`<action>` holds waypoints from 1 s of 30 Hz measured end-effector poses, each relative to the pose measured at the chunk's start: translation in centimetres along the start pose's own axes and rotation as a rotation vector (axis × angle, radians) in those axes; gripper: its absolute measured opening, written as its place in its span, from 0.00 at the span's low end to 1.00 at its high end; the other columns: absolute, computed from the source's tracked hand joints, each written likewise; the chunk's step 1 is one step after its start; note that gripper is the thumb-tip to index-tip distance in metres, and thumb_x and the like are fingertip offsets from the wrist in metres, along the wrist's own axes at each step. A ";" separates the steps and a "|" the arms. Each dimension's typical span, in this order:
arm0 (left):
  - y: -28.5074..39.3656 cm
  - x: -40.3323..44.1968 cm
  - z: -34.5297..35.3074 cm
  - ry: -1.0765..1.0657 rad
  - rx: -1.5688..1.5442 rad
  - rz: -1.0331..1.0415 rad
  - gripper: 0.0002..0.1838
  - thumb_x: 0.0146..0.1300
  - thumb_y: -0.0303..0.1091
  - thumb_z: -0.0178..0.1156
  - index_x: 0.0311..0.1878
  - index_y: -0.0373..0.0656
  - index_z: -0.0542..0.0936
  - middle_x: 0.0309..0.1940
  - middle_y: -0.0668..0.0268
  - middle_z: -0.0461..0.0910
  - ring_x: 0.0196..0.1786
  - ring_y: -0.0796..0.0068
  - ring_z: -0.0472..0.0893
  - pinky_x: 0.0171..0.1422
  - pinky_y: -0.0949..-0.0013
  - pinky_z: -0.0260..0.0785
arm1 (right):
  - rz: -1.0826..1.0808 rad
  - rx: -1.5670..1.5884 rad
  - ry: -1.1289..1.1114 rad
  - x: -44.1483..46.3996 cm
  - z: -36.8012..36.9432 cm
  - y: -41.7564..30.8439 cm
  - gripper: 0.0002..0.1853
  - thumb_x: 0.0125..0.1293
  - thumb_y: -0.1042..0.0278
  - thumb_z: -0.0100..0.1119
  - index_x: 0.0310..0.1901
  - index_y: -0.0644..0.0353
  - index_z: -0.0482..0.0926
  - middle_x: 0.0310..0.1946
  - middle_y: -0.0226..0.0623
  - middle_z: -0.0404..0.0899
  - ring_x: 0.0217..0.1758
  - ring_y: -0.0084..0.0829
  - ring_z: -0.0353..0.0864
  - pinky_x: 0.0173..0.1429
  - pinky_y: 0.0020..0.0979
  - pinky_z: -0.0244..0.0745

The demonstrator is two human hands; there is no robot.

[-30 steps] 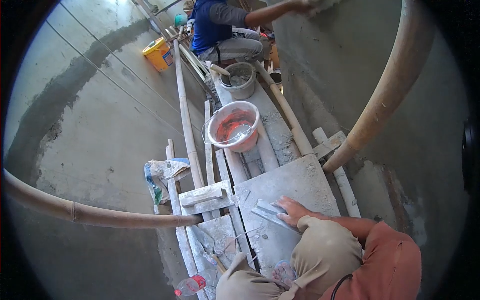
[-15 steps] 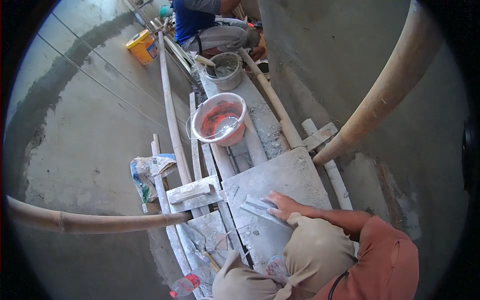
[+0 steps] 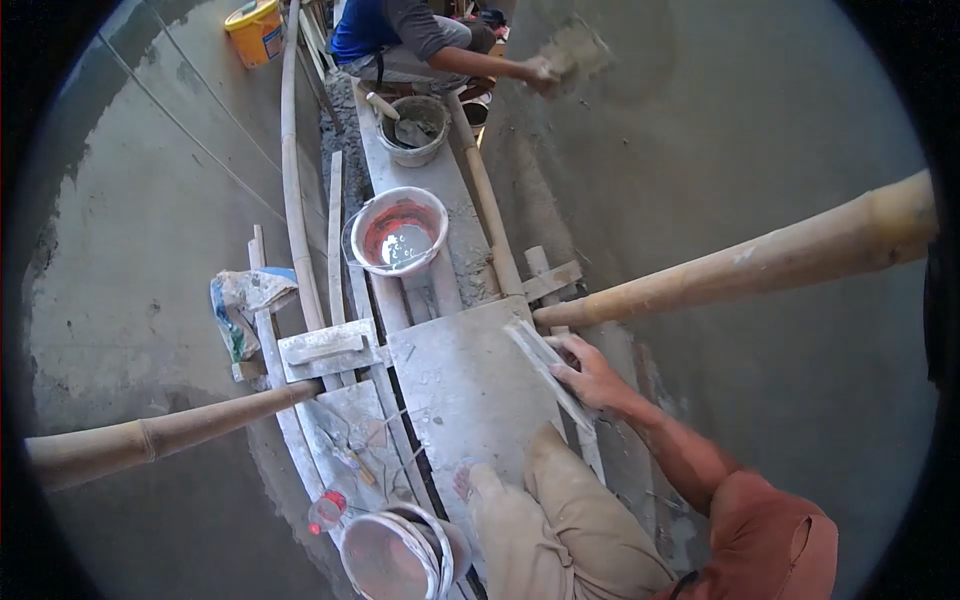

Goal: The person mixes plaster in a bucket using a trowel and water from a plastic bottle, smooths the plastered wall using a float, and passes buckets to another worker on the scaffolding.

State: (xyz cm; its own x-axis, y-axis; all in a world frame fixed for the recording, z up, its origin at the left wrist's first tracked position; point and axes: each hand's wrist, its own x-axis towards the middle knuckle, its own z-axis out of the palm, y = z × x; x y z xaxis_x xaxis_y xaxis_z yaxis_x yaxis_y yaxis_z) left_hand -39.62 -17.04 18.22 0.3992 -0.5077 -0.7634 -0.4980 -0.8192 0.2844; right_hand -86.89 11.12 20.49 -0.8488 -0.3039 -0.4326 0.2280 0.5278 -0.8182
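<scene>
My right hand [image 3: 590, 378] is closed around the grip of a plastering float [image 3: 533, 352], which is tilted on edge beside the right side of the plank platform [image 3: 460, 370]. My left hand is out of view. A second float [image 3: 325, 349] lies to the left with its handle up. Ahead on the planks stands a pale bucket [image 3: 401, 212] with a red-stained inside and some liquid at the bottom. Beyond it is a grey bucket [image 3: 414, 157] holding mortar and a handled tool.
A co-worker in blue [image 3: 378, 35] crouches ahead, holding a float [image 3: 577, 55] against the right wall. Bamboo poles [image 3: 740, 265] cross on both sides. Stacked buckets [image 3: 455, 548] and a bottle [image 3: 327, 510] are near my legs. A yellow bucket [image 3: 254, 38] is at the far left.
My right hand has moved the float away from over the board to its right edge. My view has shifted, bringing in stacked buckets, and the co-worker's arm now reaches to the wall.
</scene>
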 end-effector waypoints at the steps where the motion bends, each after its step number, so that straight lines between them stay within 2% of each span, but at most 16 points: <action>1: 0.8 -1.4 0.3 -0.018 -0.006 0.047 0.22 0.71 0.45 0.49 0.53 0.36 0.77 0.47 0.58 0.76 0.49 0.59 0.74 0.56 0.60 0.68 | 0.018 0.028 -0.016 -1.7 -0.8 -0.9 0.22 0.66 0.67 0.57 0.60 0.64 0.74 0.49 0.42 0.77 0.55 0.34 0.76 0.62 0.34 0.68; 2: 1.4 -2.5 0.5 -0.034 -0.013 0.094 0.21 0.71 0.45 0.48 0.54 0.36 0.76 0.46 0.61 0.75 0.48 0.61 0.72 0.56 0.61 0.66 | 0.027 0.020 -0.024 -3.5 -1.1 -1.4 0.22 0.66 0.67 0.57 0.60 0.64 0.74 0.49 0.42 0.77 0.55 0.34 0.76 0.62 0.34 0.68; 4: 2.7 -4.4 0.9 -0.048 -0.016 0.136 0.21 0.71 0.44 0.48 0.55 0.37 0.76 0.46 0.63 0.73 0.48 0.63 0.70 0.57 0.62 0.64 | 0.338 0.251 -0.049 -7.7 -0.8 -2.0 0.20 0.67 0.70 0.56 0.60 0.62 0.75 0.49 0.38 0.79 0.54 0.29 0.77 0.60 0.30 0.71; 6: 3.9 -5.3 1.6 -0.110 0.026 0.241 0.20 0.71 0.44 0.48 0.54 0.38 0.76 0.47 0.63 0.71 0.49 0.64 0.69 0.56 0.62 0.64 | 0.585 0.597 -0.021 -11.9 0.4 -2.3 0.19 0.66 0.72 0.57 0.59 0.59 0.75 0.42 0.32 0.79 0.45 0.23 0.78 0.53 0.29 0.74; 7: 3.2 -4.1 1.9 -0.090 -0.061 0.265 0.19 0.70 0.45 0.50 0.49 0.38 0.78 0.42 0.61 0.77 0.42 0.63 0.75 0.50 0.57 0.67 | 0.680 0.722 -0.004 -13.9 1.3 -2.2 0.20 0.67 0.72 0.55 0.60 0.61 0.74 0.44 0.33 0.79 0.48 0.25 0.78 0.55 0.29 0.74; 9: 5.0 -5.3 3.0 -0.264 -0.190 0.184 0.29 0.69 0.47 0.51 0.69 0.42 0.65 0.58 0.58 0.73 0.62 0.60 0.73 0.72 0.57 0.64 | 0.790 0.973 0.010 -16.9 2.5 -2.7 0.20 0.68 0.74 0.53 0.62 0.63 0.73 0.46 0.35 0.80 0.50 0.27 0.79 0.57 0.29 0.75; 10: 5.7 -5.9 3.9 -0.342 -0.131 0.267 0.20 0.69 0.43 0.49 0.57 0.42 0.77 0.53 0.62 0.76 0.59 0.67 0.74 0.68 0.51 0.66 | 0.823 1.102 -0.003 -18.5 3.5 -3.1 0.21 0.68 0.74 0.53 0.62 0.64 0.72 0.46 0.36 0.80 0.49 0.27 0.80 0.56 0.30 0.76; 11: 3.8 -2.0 3.9 -0.559 -0.319 0.294 0.17 0.71 0.42 0.48 0.56 0.45 0.76 0.55 0.68 0.74 0.58 0.67 0.74 0.64 0.56 0.69 | 0.853 1.138 -0.010 -20.4 4.6 -1.6 0.20 0.68 0.74 0.50 0.62 0.65 0.72 0.48 0.39 0.81 0.50 0.30 0.81 0.56 0.31 0.78; 12: 5.0 -3.9 5.6 -0.418 -0.278 0.224 0.14 0.70 0.38 0.47 0.49 0.44 0.78 0.47 0.65 0.78 0.50 0.71 0.77 0.56 0.63 0.72 | 0.944 1.111 -0.098 -21.5 5.1 -2.6 0.20 0.68 0.74 0.50 0.62 0.65 0.72 0.48 0.39 0.81 0.50 0.30 0.81 0.56 0.31 0.78; 13: 6.4 -4.6 7.1 -0.402 -0.352 0.146 0.10 0.69 0.37 0.49 0.44 0.45 0.78 0.43 0.65 0.78 0.47 0.72 0.78 0.52 0.62 0.74 | 0.911 1.256 -0.068 -21.5 5.9 -4.0 0.20 0.69 0.73 0.49 0.62 0.65 0.71 0.49 0.40 0.81 0.51 0.32 0.82 0.56 0.32 0.78; 15: 5.7 -2.3 10.2 -0.272 -0.359 0.134 0.08 0.68 0.37 0.52 0.43 0.46 0.78 0.40 0.68 0.77 0.43 0.72 0.78 0.43 0.65 0.75 | 0.841 1.443 -0.036 -22.7 7.3 -3.0 0.22 0.71 0.69 0.45 0.64 0.66 0.69 0.54 0.44 0.80 0.53 0.37 0.83 0.58 0.36 0.80; 16: 6.5 -1.9 12.1 -0.240 -0.437 0.043 0.10 0.67 0.38 0.55 0.47 0.45 0.77 0.44 0.66 0.76 0.48 0.68 0.77 0.48 0.62 0.76 | 0.901 1.430 -0.086 -23.2 7.6 -2.4 0.22 0.71 0.69 0.45 0.64 0.66 0.69 0.54 0.44 0.80 0.53 0.37 0.83 0.58 0.36 0.80; 18: 7.7 -1.5 15.8 -0.244 -0.683 0.010 0.17 0.64 0.37 0.60 0.53 0.41 0.73 0.53 0.60 0.71 0.56 0.58 0.74 0.57 0.45 0.75 | 0.947 1.475 0.044 -23.9 7.7 -1.4 0.24 0.70 0.67 0.46 0.66 0.66 0.67 0.54 0.43 0.80 0.53 0.37 0.83 0.58 0.38 0.80; 23: 11.0 0.8 21.2 -0.246 -0.819 -0.012 0.22 0.65 0.38 0.58 0.57 0.37 0.68 0.53 0.56 0.69 0.58 0.51 0.73 0.62 0.42 0.72 | 1.020 1.401 0.050 -24.9 7.9 -1.0 0.24 0.69 0.68 0.46 0.66 0.65 0.67 0.54 0.43 0.80 0.52 0.37 0.83 0.58 0.38 0.80; 25: 12.3 2.4 22.8 -0.246 -0.879 0.005 0.22 0.65 0.38 0.57 0.57 0.36 0.67 0.54 0.55 0.69 0.58 0.50 0.73 0.63 0.42 0.72 | 0.973 1.363 -0.059 -24.6 7.8 -1.4 0.25 0.69 0.69 0.47 0.67 0.65 0.66 0.55 0.42 0.80 0.53 0.36 0.83 0.58 0.37 0.80; 30: 15.9 5.6 24.6 -0.249 -1.004 -0.035 0.24 0.66 0.39 0.54 0.59 0.32 0.66 0.55 0.53 0.69 0.59 0.49 0.74 0.66 0.43 0.72 | 1.050 1.235 -0.040 -24.4 9.0 -2.1 0.25 0.69 0.73 0.45 0.68 0.64 0.66 0.55 0.41 0.79 0.53 0.34 0.82 0.57 0.35 0.79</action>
State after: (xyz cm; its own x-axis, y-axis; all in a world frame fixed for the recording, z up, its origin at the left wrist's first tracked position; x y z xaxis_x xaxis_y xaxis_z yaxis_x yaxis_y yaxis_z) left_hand -64.21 -26.33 4.23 0.1733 -0.5030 -0.8468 0.4277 -0.7360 0.5247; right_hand -62.39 10.29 29.38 -0.0724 -0.2697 -0.9602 0.9090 -0.4141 0.0477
